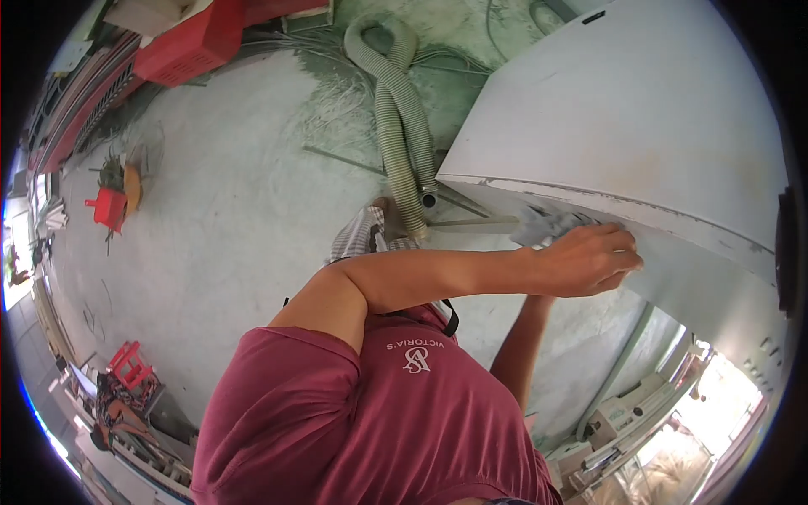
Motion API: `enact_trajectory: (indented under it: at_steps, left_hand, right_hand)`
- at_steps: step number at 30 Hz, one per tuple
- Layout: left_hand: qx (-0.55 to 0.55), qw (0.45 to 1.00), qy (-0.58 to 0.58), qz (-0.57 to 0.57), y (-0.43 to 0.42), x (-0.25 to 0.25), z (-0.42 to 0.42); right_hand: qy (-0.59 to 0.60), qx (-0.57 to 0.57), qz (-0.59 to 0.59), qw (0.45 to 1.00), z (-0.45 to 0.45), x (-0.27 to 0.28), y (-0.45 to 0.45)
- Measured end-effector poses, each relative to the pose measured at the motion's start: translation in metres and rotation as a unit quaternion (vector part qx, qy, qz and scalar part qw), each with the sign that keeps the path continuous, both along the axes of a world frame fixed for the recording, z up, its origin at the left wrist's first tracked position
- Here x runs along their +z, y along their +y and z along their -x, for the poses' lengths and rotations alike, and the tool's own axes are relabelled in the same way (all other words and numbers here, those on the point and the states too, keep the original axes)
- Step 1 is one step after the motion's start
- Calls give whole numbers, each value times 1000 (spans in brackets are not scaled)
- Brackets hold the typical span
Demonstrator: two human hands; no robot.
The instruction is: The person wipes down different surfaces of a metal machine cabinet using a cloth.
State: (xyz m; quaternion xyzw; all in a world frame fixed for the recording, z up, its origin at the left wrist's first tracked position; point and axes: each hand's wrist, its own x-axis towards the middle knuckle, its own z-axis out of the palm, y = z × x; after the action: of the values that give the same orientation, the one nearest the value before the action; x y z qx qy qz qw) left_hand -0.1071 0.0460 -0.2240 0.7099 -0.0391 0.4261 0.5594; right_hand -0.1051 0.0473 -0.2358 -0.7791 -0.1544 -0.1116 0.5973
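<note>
Left hand (pixel 592 259) is curled, its contents indiscernible; the right hand is hidden. Just beyond, a crumpled grey cloth (pixel 551 227) is stretched sideways along the pale cabinet (pixel 623 109), partly blocked by knuckles. Ribbed hose (pixel 396 109) is seen farther out.

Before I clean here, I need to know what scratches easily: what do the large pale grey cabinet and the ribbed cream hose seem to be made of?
The pale grey cabinet looks like painted sheet metal, satin, with flat panels and chipped edges; coated board possible. The ribbed cream hose seems flexible plastic, dull, judging by its ridged bends.
</note>
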Motion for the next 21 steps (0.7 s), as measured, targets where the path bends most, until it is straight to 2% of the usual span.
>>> enact_trajectory:
  at_steps: [2, 8, 10, 14, 16, 18, 20, 21]
  left_hand:
    - [17, 999, 37, 4, -1, -11, 7]
    - [33, 999, 26, -26, -3, -19, 21]
    - [45, 998, 29, -25, -4, -15, 22]
    - [46, 998, 31, -3, -1, -8, 27]
    - [19, 999, 26, -12, 1, -1, 30]
    - [-35, 998, 23, -40, 9, 9, 41]
    - [-95, 989, -42, -107, 32, 35, 30]
    - [-119, 987, -43, -95, 36, 39, 26]
  right_hand:
    - [53, 4, -28, 998, 8, 7, -18]
    - [171, 11, -106, 980, -17, 26, -79]
    - [105, 75, -142, 981, -20, 25, -83]
    - [102, 74, -183, 975, -18, 43, -86]
    - [61, 81, -161, 982, -8, 55, -88]
    - [9, 31, -110, 993, 5, 69, -89]
    - [-162, -50, 64, 983, 0, 74, -105]
    - [-102, -87, -2, 991, 2, 82, -105]
